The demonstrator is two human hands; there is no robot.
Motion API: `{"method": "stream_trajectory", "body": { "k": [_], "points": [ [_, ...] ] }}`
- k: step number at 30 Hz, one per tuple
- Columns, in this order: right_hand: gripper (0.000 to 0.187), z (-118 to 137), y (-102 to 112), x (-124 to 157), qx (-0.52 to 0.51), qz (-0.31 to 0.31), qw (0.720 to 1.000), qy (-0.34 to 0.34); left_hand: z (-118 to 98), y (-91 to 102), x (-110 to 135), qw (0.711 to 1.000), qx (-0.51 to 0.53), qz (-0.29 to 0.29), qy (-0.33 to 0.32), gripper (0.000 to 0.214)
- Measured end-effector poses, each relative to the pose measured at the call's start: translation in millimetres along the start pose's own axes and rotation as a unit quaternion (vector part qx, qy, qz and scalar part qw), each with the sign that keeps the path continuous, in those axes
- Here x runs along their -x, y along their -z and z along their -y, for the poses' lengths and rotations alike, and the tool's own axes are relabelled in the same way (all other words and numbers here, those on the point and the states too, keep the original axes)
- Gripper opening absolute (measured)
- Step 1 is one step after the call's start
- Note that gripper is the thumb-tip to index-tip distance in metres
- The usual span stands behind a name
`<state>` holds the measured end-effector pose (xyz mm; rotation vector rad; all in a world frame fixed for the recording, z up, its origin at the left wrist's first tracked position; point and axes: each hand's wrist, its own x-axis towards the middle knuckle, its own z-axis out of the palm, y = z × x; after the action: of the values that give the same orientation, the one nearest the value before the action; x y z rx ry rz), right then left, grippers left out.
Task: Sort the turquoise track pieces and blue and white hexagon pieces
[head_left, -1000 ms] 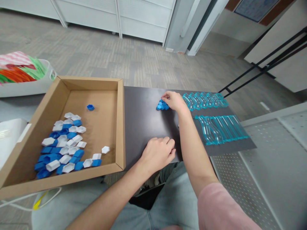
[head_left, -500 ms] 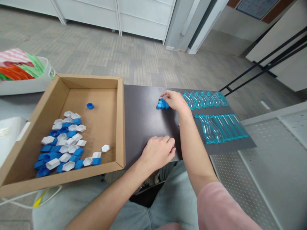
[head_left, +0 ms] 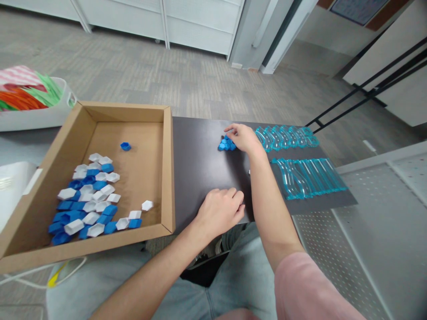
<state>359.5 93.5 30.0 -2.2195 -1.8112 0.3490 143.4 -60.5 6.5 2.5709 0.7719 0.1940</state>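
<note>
My right hand (head_left: 244, 138) rests on a dark board (head_left: 200, 164), its fingers curled over a small cluster of blue hexagonal pieces (head_left: 226, 144) and touching them. My left hand (head_left: 220, 211) lies near the board's front edge with its fingers curled under; nothing shows in it. A cardboard box (head_left: 167, 178) to the left holds a heap of blue and white hexagonal pieces (head_left: 90, 198) and one lone blue piece (head_left: 125, 146).
Two rows of clear turquoise curved strips (head_left: 287, 138) (head_left: 308, 178) lie on the board's right part. A white tub with coloured strips (head_left: 26, 100) stands at the far left. A white perforated surface (head_left: 373, 231) is at the right. My lap is below the board.
The view has shifted very slightly. My right hand's fingers have barely adjusted on the blue cluster; the left hand stays where it was.
</note>
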Motion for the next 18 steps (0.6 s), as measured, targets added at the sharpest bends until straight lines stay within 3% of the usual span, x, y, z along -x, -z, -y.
{"method": "stream_trajectory", "body": {
  "k": [18],
  "points": [
    [0.021,-1.2,-2.2,-1.6,-0.040,0.003,0.999,0.001,-0.2,-0.4,0.4,1.000,-0.008,-0.005,-0.001,0.016]
  ]
}}
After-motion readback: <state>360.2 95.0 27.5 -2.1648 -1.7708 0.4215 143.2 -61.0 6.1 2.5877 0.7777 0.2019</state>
